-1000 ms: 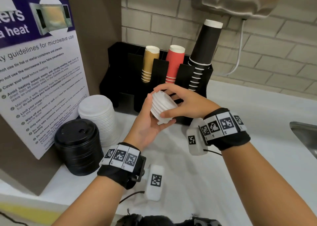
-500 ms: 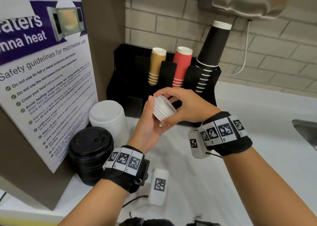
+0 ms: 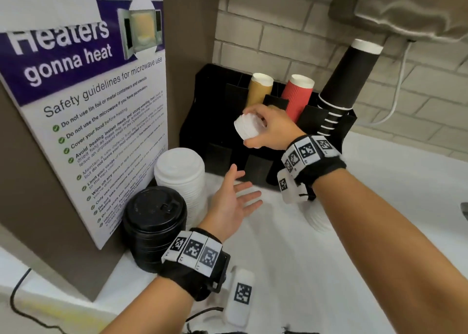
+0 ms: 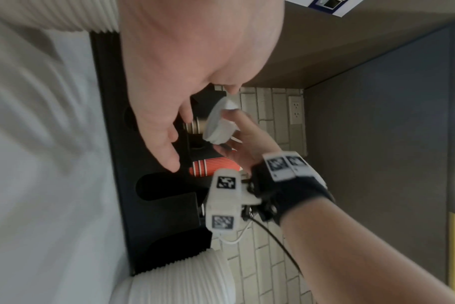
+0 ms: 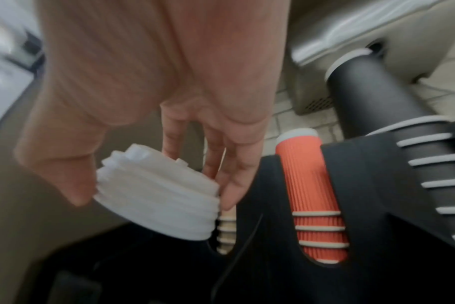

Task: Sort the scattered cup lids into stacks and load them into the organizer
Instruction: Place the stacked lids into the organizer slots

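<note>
My right hand point(image 3: 255, 128) grips a short stack of small white lids point(image 3: 247, 130) between thumb and fingers, tilted, in front of the black organizer point(image 3: 210, 100), just left of the tan cup stack point(image 3: 259, 90). The right wrist view shows the same small white lids point(image 5: 159, 195) above the organizer's dark front point(image 5: 273, 267). My left hand point(image 3: 236, 196) hovers open and palm-up above the counter, below the right hand, holding nothing. A tall stack of larger white lids point(image 3: 181, 179) and a stack of black lids point(image 3: 155, 222) stand on the counter at the left.
Red cups point(image 3: 297, 95) and tall black cups point(image 3: 347, 80) fill the organizer's right slots. A poster board point(image 3: 83, 120) walls off the left side. Another white lid stack point(image 3: 319, 219) lies under my right forearm. A sink edge point(image 3: 464, 209) shows at the far right on the white counter point(image 3: 329, 270).
My left hand has let go of the small white lids and dropped lower, open. My right hand alone has carried the stack up and toward the organizer.
</note>
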### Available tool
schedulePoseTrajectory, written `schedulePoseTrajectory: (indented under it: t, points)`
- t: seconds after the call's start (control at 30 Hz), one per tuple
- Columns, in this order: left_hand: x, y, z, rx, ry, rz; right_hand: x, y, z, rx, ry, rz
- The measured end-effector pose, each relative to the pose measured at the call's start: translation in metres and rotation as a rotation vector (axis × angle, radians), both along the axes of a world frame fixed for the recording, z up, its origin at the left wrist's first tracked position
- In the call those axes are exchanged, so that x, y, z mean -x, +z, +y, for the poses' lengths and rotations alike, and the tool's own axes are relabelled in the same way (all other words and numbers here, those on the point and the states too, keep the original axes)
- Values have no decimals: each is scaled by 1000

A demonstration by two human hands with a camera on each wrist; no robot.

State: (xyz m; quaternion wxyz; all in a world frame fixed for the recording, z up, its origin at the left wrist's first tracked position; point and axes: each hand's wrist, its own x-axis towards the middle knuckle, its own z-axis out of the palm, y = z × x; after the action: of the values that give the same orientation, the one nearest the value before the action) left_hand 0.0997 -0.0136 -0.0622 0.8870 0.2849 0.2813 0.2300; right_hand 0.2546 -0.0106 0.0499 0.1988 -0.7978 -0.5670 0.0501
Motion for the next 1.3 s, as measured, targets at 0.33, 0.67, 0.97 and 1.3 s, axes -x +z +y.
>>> schedulePoseTrajectory:
  t: [0.33,0.67,0.97,1.3]
  points:
    - [4,-17,1,-12,-50,109,4,-57,61,403,-15,-374]
    - [3,-13,0,-37,-44,91,-1,-82,67,536,22,-382]
    - [1,-15,4,-63,-36,98,-19,-2,-45,-218,-206,11]
    - [-11,-3,-2,-166,-118,113,-44,-40,-190,-97,-735,280]
